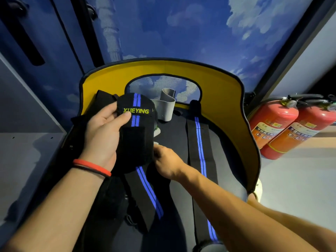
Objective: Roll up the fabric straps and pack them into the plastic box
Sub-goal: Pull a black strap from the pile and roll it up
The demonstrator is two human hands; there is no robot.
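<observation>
The rolled strap point(135, 135) is gripped in the left hand point(101, 135), thumb curled over it, and its unrolled tail point(149, 193) runs bodyward just beside the right hand point(167, 160), whose finger state cannot be told.

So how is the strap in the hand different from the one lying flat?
The held strap is partly rolled in the left hand; the flat strap lies stretched out. The held strap shows yellow lettering; the flat strap shows none. Both are black with blue stripes.
</observation>
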